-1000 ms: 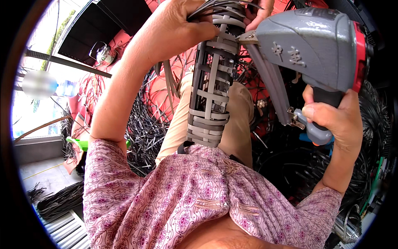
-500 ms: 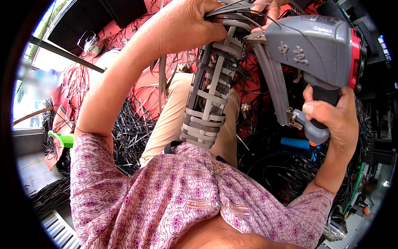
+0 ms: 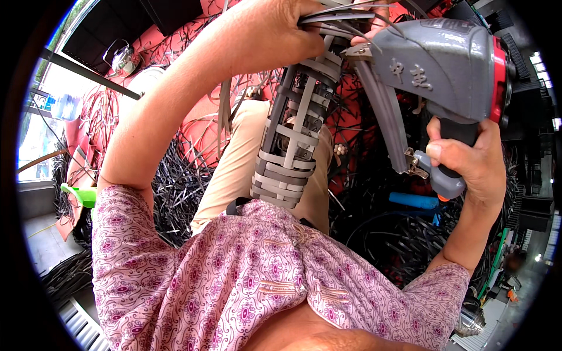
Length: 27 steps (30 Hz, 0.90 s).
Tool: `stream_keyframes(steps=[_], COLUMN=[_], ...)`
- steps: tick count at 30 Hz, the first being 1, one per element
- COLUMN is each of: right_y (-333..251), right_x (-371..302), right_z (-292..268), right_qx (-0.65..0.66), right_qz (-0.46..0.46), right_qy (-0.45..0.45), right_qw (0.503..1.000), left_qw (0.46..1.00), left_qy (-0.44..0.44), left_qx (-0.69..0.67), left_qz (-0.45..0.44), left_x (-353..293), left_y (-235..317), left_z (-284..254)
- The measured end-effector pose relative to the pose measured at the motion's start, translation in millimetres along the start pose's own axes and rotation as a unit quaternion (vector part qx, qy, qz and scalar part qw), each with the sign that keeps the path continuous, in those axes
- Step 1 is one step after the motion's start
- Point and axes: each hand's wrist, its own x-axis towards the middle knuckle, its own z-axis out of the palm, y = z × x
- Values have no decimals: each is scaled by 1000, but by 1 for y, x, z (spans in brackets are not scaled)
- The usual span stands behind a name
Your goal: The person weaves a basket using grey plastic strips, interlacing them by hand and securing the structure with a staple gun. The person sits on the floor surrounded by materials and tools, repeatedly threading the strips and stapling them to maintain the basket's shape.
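My left hand [image 3: 287,35] is closed round the far end of a slatted grey cylinder [image 3: 301,131], woven from flat strips. Loose grey strips [image 3: 345,17] fan out there. Fingertips [image 3: 372,26] show on the cylinder's right side; whose they are I cannot tell. The cylinder's near end rests against my lap, between my thighs. In my right hand [image 3: 474,155] is a grey nail gun [image 3: 433,70] with a red rear band, gripped by its black handle. Its nose lies beside the cylinder's upper right edge; whether they touch is unclear. The slanted magazine [image 3: 383,114] runs down toward me.
Heaps of dark strips [image 3: 181,181] cover the floor on both sides, over a red surface [image 3: 202,117]. A metal kettle [image 3: 124,59] stands at the far left. A green plastic piece [image 3: 80,195] is at the left, and a blue tube [image 3: 413,200] lies below the nail gun.
The whole view has shifted slightly. Both hands keep their holds, and the nail gun stays beside the cylinder's upper end with almost no movement.
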Motion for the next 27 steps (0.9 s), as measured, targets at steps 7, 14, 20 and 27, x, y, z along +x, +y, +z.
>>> stream_keyframes(steps=[7,14,20,27], right_y=[-5,-17,-32,-43], right_x=[0,0,3,2], right_z=[-1,-5,-12,-13], right_qx=[-10,-30,-60,-83], right_qz=[-1,-3,-7,-6], right_qy=[1,4,4,9], right_qw=[1000,1000,998,996], left_qw=[998,999,997,995], left_qy=[-36,-29,-23,-19], left_qx=[-19,-37,-20,-68], left_qz=[-37,-15,-76,-74], left_x=[0,-2,3,1], left_y=[7,12,8,14], left_z=[-8,-13,-6,-8])
